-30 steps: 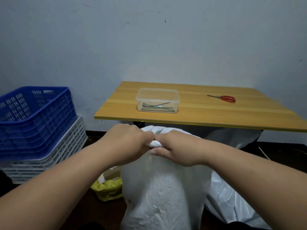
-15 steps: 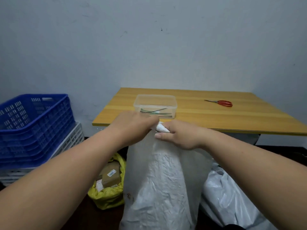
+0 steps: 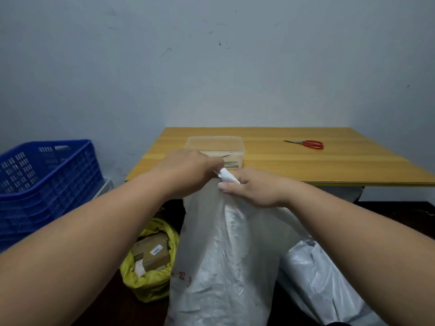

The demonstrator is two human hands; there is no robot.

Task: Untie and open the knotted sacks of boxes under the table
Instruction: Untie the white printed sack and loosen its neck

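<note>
Both hands meet at the white sack's (image 3: 223, 255) knot (image 3: 227, 177): left hand (image 3: 188, 172) pinches it, right hand (image 3: 251, 187) grips the neck; loosening likely needs gentle opposite pulls

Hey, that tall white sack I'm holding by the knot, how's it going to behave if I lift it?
The white sack is thin, crinkled plastic, so probably floppy and a bit slippery. It bulges full, so likely heavy. Both the left hand and right hand grip its knot, which may tighten under load.
</note>
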